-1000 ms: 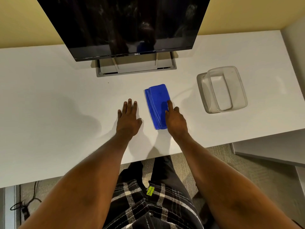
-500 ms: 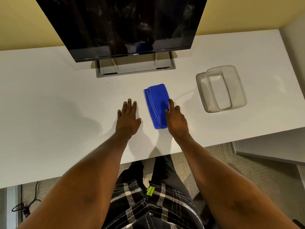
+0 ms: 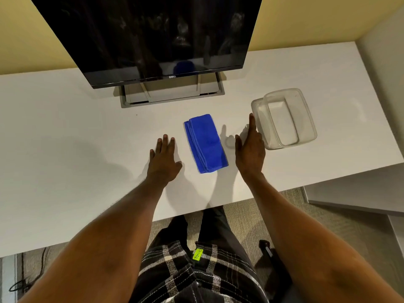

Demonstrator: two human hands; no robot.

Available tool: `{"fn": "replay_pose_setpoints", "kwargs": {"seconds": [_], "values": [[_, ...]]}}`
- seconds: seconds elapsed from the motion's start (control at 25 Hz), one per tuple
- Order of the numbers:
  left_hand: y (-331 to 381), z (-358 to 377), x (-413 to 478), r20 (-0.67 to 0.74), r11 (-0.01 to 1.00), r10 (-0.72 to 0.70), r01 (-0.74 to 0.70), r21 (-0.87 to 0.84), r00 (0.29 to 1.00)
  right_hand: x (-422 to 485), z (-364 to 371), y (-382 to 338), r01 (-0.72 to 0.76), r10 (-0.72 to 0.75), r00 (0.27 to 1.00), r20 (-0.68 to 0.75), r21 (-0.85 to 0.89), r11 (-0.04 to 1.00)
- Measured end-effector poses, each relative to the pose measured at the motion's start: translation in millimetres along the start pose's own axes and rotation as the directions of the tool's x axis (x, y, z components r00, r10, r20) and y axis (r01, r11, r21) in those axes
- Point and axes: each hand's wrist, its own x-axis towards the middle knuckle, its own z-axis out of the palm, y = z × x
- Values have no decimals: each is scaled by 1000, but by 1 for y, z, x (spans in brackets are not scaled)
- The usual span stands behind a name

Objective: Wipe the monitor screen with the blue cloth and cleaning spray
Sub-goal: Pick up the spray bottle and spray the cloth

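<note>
Cloth (image 3: 205, 143), blue and folded, lies on the white desk (image 3: 65, 149) between the two hands, in front of the dark monitor (image 3: 142, 36). The left hand (image 3: 164, 162) rests flat just left of it, fingers straight and close together, holding nothing. The right hand (image 3: 250, 154) is just right of it, clear of the cloth, fingers straight and thumb spread, fingertips beside a clear tub (image 3: 284, 121).
</note>
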Motion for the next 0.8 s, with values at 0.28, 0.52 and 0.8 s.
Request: {"fn": "replay_pose_setpoints", "kwargs": {"seconds": [0.28, 0.52, 0.8], "values": [[-1, 8, -5, -63, 999, 3, -1, 36, 998, 23, -11, 28, -213, 224, 972, -64, 151, 965], [-1, 21, -7, -144, 997, 15, -3, 78, 989, 33, -12, 41, -259, 279, 959, -57, 232, 938], [-3, 27, -6, -171, 997, 15, -2, 77, 985, 28, -12, 47, -271, 283, 959, -2, 286, 919]]}}
